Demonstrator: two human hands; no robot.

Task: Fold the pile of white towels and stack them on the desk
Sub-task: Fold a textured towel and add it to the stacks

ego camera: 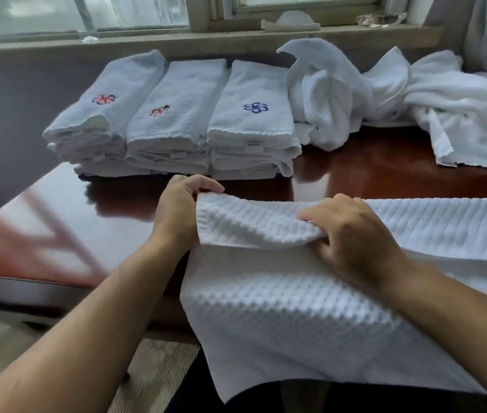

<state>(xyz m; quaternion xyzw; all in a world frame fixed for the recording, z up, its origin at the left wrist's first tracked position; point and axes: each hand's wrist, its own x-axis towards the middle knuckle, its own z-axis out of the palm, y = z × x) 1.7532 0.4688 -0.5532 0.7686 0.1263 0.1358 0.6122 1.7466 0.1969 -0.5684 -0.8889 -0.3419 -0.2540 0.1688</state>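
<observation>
Three stacks of folded towels (173, 120) are ranged at the back of the desk (355, 174), with the unfolded pile (355, 93) heaped just beside them on the right. One waffle towel (281, 308) is draped over the desk's near edge, its far corner pinched by the left hand (181, 210) and its turned-over edge gripped by the right hand (355, 239).

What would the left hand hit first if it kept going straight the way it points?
Probably the stack of folded towels topped by a blue flower, beyond a strip of bare desk. The left hand, gripping a corner of the towel, points roughly that way, though depth is hard to judge.
</observation>
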